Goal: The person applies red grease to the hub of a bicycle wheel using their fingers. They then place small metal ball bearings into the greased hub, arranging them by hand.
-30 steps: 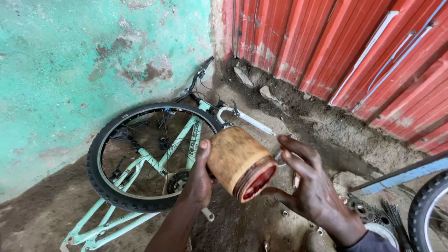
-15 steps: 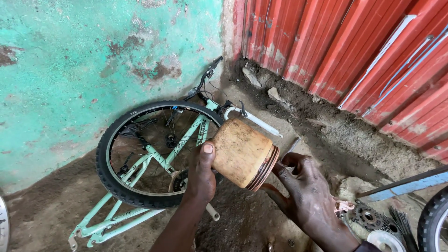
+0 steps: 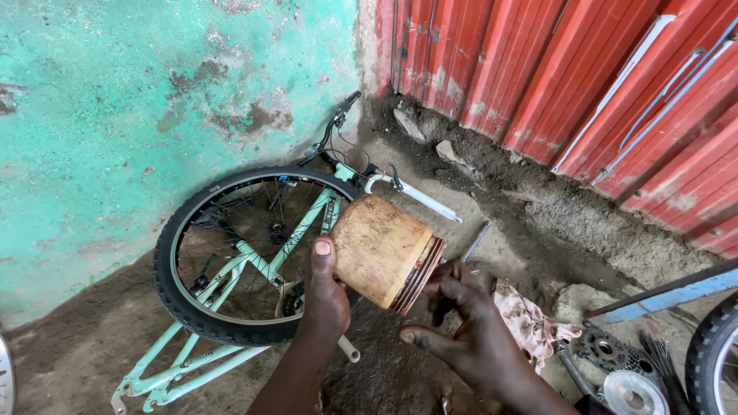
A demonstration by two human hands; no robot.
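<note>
My left hand (image 3: 327,296) holds a rusty tan metal cylinder (image 3: 380,250), a large piston shape with ring grooves at its lower right end. The thumb presses on its side. My right hand (image 3: 469,334) is at the grooved end, fingers curled against the rim from below. Behind the cylinder a mint-green bicycle frame (image 3: 254,257) lies on the dirt, its black-tyred wheel (image 3: 181,296) flat on the ground.
A turquoise wall (image 3: 138,107) rises on the left and red corrugated metal sheeting (image 3: 584,84) on the right. A dirty rag (image 3: 530,319), a sprocket (image 3: 603,350), a round metal part (image 3: 634,392) and another tyre (image 3: 711,361) lie at the lower right. A blue bar (image 3: 676,296) crosses there.
The cylinder has turned, so its reddish open end now faces away and down to the right. My right hand moved under the grooved end. The view shifted down and left.
</note>
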